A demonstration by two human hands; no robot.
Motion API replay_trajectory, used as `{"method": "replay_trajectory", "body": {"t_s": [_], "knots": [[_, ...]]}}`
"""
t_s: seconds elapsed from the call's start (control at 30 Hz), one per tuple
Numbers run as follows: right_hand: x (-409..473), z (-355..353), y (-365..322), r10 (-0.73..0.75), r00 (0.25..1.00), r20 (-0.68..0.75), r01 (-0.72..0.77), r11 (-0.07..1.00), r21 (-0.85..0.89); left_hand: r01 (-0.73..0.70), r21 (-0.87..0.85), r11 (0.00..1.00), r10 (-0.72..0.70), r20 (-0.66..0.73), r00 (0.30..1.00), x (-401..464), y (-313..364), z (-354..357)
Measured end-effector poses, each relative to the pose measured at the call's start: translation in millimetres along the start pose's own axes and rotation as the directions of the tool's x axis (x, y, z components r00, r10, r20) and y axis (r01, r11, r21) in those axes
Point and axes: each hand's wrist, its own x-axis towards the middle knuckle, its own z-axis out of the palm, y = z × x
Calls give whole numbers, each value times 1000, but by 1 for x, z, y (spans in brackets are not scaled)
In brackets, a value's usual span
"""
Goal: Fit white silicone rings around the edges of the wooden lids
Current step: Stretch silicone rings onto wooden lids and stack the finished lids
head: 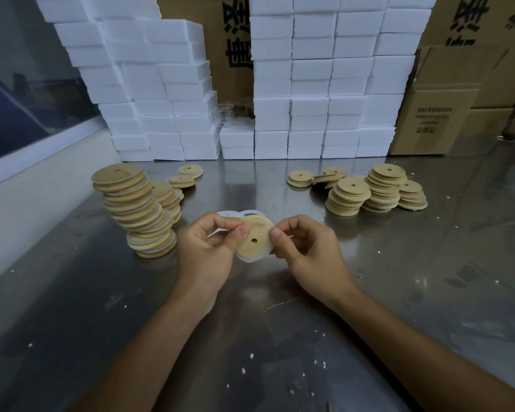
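A round wooden lid with a small centre hole is held upright above the middle of the steel table, its flat face toward the camera. A white silicone ring sits partly around it, seated along the upper rim and hanging loose below the lower edge. The left hand has its grip closed on the lid's left side, thumb pressed on the face near the rim; the right hand pinches the right edge, thumb tip on the ring there. Just behind the hands, loose white rings lie flat on the table. Toward the table's left edge stands a tall leaning stack of ringed lids, with a shorter stack behind it and a few single lids further back. Toward the right side sit several low stacks of bare lids. Along the far edge, white foam boxes are piled high, with brown cardboard cartons at the far right corner. Small white crumbs dot the near table.
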Motion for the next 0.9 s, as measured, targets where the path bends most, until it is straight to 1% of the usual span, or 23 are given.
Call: {"method": "replay_trajectory", "body": {"t_s": [0.13, 0.33, 0.5, 0.67, 0.9], "knots": [[2, -3, 0, 67, 996, 54, -73, 990, 118, 2, -26, 1000, -2, 6, 1000, -1, 0, 1], [4, -8, -1, 116, 986, 122, -132, 983, 128, 57, -31, 998, -57, -2, 998, 0, 1, 1], [3, -5, -1, 105, 990, 94, -121, 974, 192, 129, -81, 988, -130, -9, 991, 1, 5, -1], [2, -5, -1, 126, 984, 129, -149, 970, 192, 153, -116, 981, -156, -20, 987, 2, 7, -2], [4, -8, 1, 147, 981, 127, -166, 974, 156, 166, -138, 976, -165, 16, 986, -2, 3, 0]]}}
